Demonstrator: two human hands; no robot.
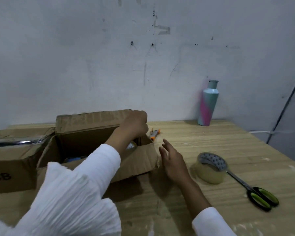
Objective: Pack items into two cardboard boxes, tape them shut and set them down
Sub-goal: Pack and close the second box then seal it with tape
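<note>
**Second box awaits its seal.** The left hand (134,123) curls its fingers over the far flap of the open box (138,160) and appears to grip it. The right hand (173,160) holds nothing, its fingers straight and relaxed just beside the box's torn right flap. Whether they touch it cannot be told.

Left of both hands stands the taped box (12,160), a shiny strip across its top, apparently finished. The open one holds items below the left fingers, a blue shape among them. Closing, taping and setting down look still to come.

Count:
- two boxes
- one tape roll (209,174) and one pair of scissors (252,190), right of the right fingers on the bench (211,137)
- one orange-tipped tool (154,133), just beyond those fingers
- one bottle (208,103), farther off
</note>
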